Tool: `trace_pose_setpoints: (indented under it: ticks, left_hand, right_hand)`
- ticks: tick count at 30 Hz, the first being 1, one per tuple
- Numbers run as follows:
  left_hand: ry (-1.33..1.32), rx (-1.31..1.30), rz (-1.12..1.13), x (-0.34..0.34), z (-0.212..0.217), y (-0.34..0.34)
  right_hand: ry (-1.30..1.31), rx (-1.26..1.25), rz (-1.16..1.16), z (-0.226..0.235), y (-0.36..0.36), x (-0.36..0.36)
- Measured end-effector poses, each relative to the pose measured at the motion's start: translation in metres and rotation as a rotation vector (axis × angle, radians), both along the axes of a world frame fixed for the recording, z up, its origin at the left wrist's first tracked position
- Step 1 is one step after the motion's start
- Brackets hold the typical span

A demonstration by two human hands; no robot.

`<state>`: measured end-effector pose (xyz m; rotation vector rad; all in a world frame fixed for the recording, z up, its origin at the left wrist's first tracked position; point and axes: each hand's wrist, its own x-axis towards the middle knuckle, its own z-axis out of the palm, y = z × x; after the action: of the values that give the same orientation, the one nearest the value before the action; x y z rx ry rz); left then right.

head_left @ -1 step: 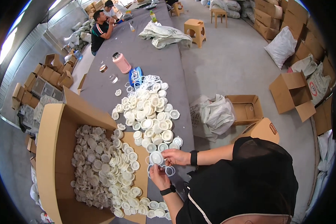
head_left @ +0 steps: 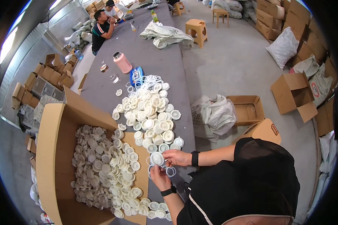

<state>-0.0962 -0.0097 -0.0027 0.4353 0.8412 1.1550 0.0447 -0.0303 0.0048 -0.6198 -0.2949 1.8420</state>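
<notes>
Hands have barely shifted since the earlier frame. Right hand [head_left: 175,157] and left hand [head_left: 160,176] both pinch a white round cap [head_left: 156,158], held over the near end of the grey table [head_left: 101,88], just right of the open cardboard box [head_left: 50,150]; cap pile [head_left: 148,112] lies beyond.

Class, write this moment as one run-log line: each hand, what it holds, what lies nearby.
left hand: touches white rings | right hand: holds white cap | nearby: cardboard box of caps, cap pile on grey table

Head-worn fisheye, looking steeply down
</notes>
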Motion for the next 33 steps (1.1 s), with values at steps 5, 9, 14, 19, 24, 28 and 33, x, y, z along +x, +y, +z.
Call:
trace_pose_setpoints:
  ticks: [5, 9, 14, 19, 24, 28, 33]
  left_hand:
    - [0.046, 0.073, 0.003, 0.001, 0.007, -0.003]
    - [0.006, 0.059, 0.048, 0.007, 0.021, -0.006]
    - [-0.022, 0.086, 0.034, 0.006, 0.012, -0.004]
    - [-0.053, 0.150, -0.006, 0.003, 0.004, -0.005]
    - [-0.259, -0.002, -0.047, 0.007, 0.015, -0.006]
    - [-0.215, 0.009, 0.040, 0.020, 0.044, -0.012]
    - [-0.117, 0.080, -0.069, 0.005, 0.023, -0.011]
  right_hand:
    - [-0.013, 0.007, -0.005, 0.005, -0.001, -0.002]
    - [0.016, 0.027, -0.022, 0.013, -0.003, -0.003]
    - [0.048, 0.020, -0.037, 0.017, -0.002, -0.004]
    - [-0.128, 0.118, -0.102, 0.018, -0.003, -0.010]
    - [-0.004, 0.106, -0.159, 0.026, -0.005, -0.015]
    - [-0.034, 0.106, -0.144, 0.041, -0.009, -0.012]
    - [-0.259, 0.182, -0.049, 0.053, -0.014, -0.009]
